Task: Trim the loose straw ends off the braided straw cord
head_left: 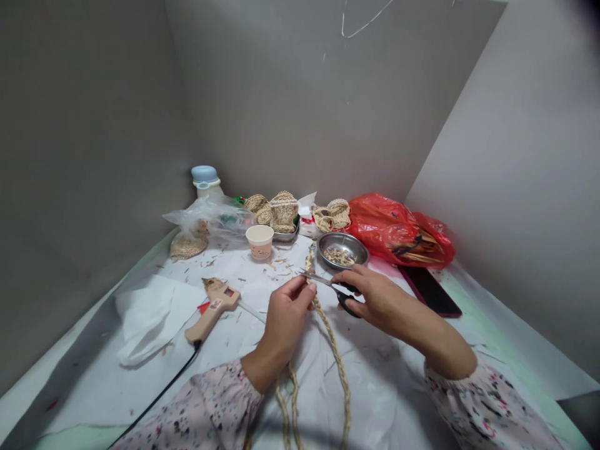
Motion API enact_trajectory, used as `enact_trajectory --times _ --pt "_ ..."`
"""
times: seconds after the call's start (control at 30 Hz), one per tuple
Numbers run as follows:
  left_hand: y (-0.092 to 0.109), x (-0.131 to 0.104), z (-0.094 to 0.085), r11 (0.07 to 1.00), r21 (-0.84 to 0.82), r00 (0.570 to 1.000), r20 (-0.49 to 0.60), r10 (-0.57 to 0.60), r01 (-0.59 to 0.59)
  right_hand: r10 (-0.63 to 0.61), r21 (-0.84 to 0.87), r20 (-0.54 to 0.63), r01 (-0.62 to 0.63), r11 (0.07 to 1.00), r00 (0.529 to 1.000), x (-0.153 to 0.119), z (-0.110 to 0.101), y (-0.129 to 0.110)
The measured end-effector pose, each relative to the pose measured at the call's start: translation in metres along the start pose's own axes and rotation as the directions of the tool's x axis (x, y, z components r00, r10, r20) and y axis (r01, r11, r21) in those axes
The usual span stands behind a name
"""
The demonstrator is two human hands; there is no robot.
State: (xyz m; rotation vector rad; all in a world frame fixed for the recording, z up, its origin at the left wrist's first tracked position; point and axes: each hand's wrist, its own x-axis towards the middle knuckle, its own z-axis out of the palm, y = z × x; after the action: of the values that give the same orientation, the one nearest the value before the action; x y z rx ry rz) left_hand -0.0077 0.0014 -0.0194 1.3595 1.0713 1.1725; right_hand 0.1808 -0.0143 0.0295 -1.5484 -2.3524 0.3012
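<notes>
My left hand pinches a braided straw cord between thumb and fingers near the middle of the table. The cord runs down toward the front edge, and two more strands of it hang below my left wrist. In my right hand are scissors with black handles. Their metal blades point left and lie at the cord, just above my left fingertips. Whether the blades touch the cord is too small to tell.
Beyond my hands stand a metal bowl of straw bits, a paper cup and woven straw pieces. A red plastic bag and dark phone lie right. A corded glue gun lies left, near white paper.
</notes>
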Motion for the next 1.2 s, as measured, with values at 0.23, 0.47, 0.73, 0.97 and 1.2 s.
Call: enact_trajectory --times 0.23,0.47,0.73,0.97,1.2 --pt "-0.002 0.000 0.001 1.000 0.019 1.000 0.008 -0.004 0.003 -0.045 -0.019 -0.039 0.044 0.999 0.998 -0.002 0.002 0.000" --pt "-0.002 0.000 0.001 1.000 -0.006 1.000 0.009 0.006 -0.006 -0.048 0.022 -0.036 0.048 0.999 0.998 -0.001 0.003 0.000" --pt "0.002 0.002 0.003 0.991 -0.122 0.997 -0.042 -0.069 0.063 0.035 -0.022 -0.179 -0.040 0.999 0.983 0.004 -0.007 0.009" --pt "0.006 0.002 0.001 0.979 -0.184 0.995 -0.044 -0.092 0.082 0.345 -0.158 -0.195 -0.377 0.913 0.918 0.004 -0.010 0.035" --pt "0.005 0.002 0.000 0.959 -0.262 0.991 -0.049 -0.123 0.106 0.339 -0.130 0.112 -0.324 0.937 0.934 0.005 0.003 0.020"
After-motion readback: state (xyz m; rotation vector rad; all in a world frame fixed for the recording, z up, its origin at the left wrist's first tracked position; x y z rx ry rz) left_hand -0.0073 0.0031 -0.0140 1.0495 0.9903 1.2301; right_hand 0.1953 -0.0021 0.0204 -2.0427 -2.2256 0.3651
